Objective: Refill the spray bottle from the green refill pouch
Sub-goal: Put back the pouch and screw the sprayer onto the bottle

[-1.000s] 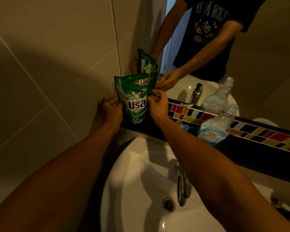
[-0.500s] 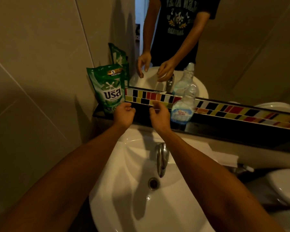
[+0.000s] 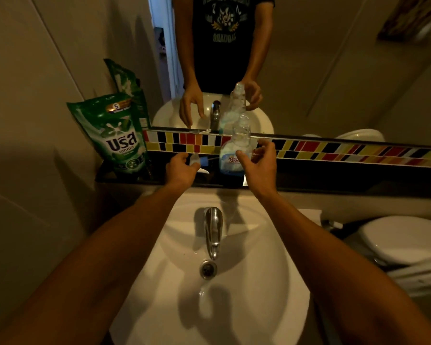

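The green refill pouch (image 3: 117, 135) stands upright at the left end of the dark shelf (image 3: 334, 175), leaning on the tiled wall. The clear spray bottle (image 3: 230, 155), with no spray head on it, stands on the shelf behind the tap. A white and blue spray head (image 3: 202, 162) lies on the shelf between pouch and bottle. My left hand (image 3: 182, 168) hovers over the spray head with fingers loosely curled and fingertips at it. My right hand (image 3: 259, 160) is spread around the bottle's right side, thumb in front of the label, fingers a little apart from it.
A white basin (image 3: 271, 282) with a chrome tap (image 3: 213, 230) and drain (image 3: 208, 268) lies below my arms. Above the shelf are a coloured tile strip (image 3: 334, 150) and a mirror that reflects a person's torso and hands. A toilet (image 3: 403, 240) stands at the right.
Both hands let go of the pouch, which stays on the shelf. They moved right: the left to the spray head, the right to the bottle. My view shifted right and down.
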{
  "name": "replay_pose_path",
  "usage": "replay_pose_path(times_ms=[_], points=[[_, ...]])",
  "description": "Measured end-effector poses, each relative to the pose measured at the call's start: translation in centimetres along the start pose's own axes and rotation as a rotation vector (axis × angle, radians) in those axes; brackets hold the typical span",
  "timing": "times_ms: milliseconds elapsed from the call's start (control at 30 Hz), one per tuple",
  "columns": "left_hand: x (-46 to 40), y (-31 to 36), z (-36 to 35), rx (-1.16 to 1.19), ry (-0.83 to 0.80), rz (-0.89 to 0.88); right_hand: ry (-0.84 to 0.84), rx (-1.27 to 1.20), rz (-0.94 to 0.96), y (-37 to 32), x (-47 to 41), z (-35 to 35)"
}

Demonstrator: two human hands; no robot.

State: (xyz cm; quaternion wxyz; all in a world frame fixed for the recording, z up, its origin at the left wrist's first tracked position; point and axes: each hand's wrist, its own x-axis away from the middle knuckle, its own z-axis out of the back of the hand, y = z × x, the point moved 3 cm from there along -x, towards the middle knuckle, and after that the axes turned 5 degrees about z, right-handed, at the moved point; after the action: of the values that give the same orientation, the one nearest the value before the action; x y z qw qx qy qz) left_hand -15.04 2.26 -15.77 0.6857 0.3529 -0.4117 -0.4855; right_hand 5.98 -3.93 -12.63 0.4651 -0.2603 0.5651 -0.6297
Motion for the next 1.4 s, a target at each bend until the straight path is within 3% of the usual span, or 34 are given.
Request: replay_pose_path(times_ms=[567,767,967,1400], points=[[-3.6,-1.2,-3.6,-0.157,0.092,0.134,-0.418,-0.044,-0.038,-0.8,-6.6,-1.5],[-3.4,-1.7,-2.9,0.059,0.037,0.176,-0.436,-0.035,-0.021,-1.1,-6.1,-1.0],[-2.3,0.0,0.1,0.246,0.010,0.078,-0.397,-0.019,0.039,-3.1,-4.5,1.1],[2.9,10.7,8.4,0.485,-0.060,-0.133,-0.381,0.083,0.081,-6.1,1.2,7.6]])
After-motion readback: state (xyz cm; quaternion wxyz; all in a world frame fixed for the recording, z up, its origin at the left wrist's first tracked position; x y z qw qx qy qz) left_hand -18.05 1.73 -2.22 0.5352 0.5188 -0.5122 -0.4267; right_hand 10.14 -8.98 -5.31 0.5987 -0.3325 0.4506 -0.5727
